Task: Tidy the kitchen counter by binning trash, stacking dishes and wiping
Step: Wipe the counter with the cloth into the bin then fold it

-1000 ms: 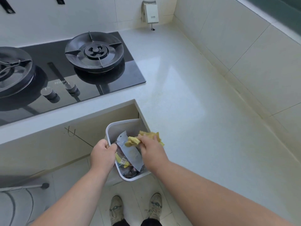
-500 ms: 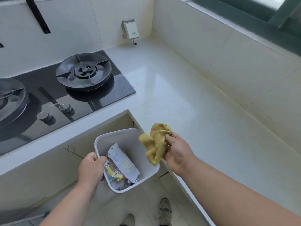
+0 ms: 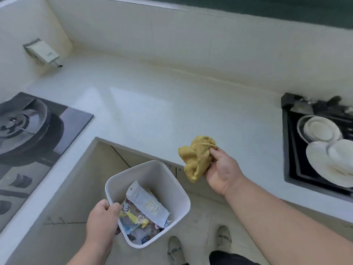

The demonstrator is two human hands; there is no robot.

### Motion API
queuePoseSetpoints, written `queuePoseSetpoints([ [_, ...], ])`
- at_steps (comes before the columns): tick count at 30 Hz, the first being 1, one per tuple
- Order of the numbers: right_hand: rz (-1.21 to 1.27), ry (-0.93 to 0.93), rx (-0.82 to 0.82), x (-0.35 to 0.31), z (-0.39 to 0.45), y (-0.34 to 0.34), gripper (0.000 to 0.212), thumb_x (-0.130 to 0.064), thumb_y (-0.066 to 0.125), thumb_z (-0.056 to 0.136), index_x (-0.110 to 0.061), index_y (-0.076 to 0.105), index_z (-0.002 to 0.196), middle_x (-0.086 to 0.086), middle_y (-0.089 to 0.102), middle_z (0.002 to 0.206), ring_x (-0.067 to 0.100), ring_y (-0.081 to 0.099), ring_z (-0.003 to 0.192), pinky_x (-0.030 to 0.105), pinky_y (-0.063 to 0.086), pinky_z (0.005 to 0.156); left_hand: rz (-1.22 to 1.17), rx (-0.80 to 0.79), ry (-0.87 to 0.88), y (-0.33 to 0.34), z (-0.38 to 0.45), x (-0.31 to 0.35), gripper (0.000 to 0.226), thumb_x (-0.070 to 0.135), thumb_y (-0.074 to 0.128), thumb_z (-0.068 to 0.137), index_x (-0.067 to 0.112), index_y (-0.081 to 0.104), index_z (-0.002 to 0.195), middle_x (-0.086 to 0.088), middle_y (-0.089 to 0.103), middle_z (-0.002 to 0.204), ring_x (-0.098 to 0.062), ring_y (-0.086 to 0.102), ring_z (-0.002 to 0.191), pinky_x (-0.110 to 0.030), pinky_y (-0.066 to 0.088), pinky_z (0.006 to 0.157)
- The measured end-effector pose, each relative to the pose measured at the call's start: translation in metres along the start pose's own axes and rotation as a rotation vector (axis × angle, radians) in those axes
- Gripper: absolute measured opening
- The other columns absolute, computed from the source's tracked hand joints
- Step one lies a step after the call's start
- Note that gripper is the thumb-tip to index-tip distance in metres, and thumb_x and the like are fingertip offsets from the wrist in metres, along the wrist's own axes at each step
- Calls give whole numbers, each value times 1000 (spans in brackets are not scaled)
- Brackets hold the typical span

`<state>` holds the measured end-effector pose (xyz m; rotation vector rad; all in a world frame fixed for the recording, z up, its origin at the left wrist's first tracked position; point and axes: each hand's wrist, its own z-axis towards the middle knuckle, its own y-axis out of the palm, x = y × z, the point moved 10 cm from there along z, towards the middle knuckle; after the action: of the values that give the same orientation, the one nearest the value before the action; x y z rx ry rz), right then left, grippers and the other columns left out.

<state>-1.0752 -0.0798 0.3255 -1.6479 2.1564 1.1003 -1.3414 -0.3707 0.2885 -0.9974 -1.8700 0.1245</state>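
Right hand point(image 3: 222, 170) is pinching the bunched yellow cloth point(image 3: 198, 157), now lifting clear of the bin point(image 3: 172, 180) toward the counter point(image 3: 162, 111), while left hand point(image 3: 102, 220) beside it is still gripping the rim over binned wrappers point(image 3: 145, 205), suggesting wiping comes next.

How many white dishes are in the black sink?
3 visible: a white bowl at the sink's back, a large white plate in front, a smaller plate overlapping it. Frame edge may hide more.
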Motion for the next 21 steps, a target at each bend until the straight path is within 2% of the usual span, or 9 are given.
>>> queuePoseSetpoints([
  [5, 120, -66, 111, -28, -39, -92, 34, -12, 40, 113, -8, 70, 128, 17, 80, 119, 31, 82, 97, 47, 67, 71, 87, -142, 31, 54, -35, 1, 25, 2, 63, 89, 9, 44, 75, -19, 55, 64, -27, 53, 58, -40, 44, 54],
  [10, 236, -101, 175, -39, -85, -195, 35, -15, 40, 113, -7, 66, 136, 19, 78, 124, 35, 79, 106, 48, 65, 76, 147, -249, 57, 117, -80, 1, 26, 3, 66, 89, 8, 44, 74, -16, 53, 61, -25, 49, 57, -38, 39, 55],
  [13, 300, -148, 232, -53, -125, -277, 35, -16, 39, 114, -6, 67, 132, 20, 79, 121, 36, 80, 102, 49, 67, 73, 215, -340, 92, 170, -128, -2, 22, 3, 64, 91, -8, 45, 85, -16, 53, 62, -24, 48, 57, -37, 38, 55],
  [15, 379, -181, 246, -60, -152, -329, 36, -17, 38, 114, -5, 66, 134, 21, 79, 122, 40, 77, 110, 53, 66, 80, 243, -387, 129, 204, -162, -5, 23, 4, 63, 90, -12, 47, 94, -16, 53, 62, -24, 49, 57, -38, 39, 56],
  [17, 436, -223, 283, -68, -188, -397, 38, -19, 38, 114, -5, 66, 136, 21, 76, 128, 42, 73, 117, 54, 65, 80, 264, -445, 168, 249, -210, -10, 19, 5, 63, 91, -10, 52, 95, -18, 56, 65, -26, 51, 60, -41, 43, 57],
  [19, 457, -236, 300, -72, -216, -441, 40, -19, 36, 114, -4, 66, 135, 22, 76, 128, 41, 76, 112, 53, 66, 75, 246, -474, 172, 277, -245, -14, 8, 5, 63, 91, -3, 60, 92, -24, 59, 68, -29, 56, 63, -44, 49, 61],
  [21, 466, -265, 318, -78, -252, -492, 43, -19, 34, 114, -3, 65, 138, 23, 77, 126, 40, 79, 106, 53, 62, 84, 228, -514, 172, 309, -289, -21, 6, 4, 64, 89, -1, 61, 91, -25, 62, 71, -30, 59, 65, -47, 52, 64],
])
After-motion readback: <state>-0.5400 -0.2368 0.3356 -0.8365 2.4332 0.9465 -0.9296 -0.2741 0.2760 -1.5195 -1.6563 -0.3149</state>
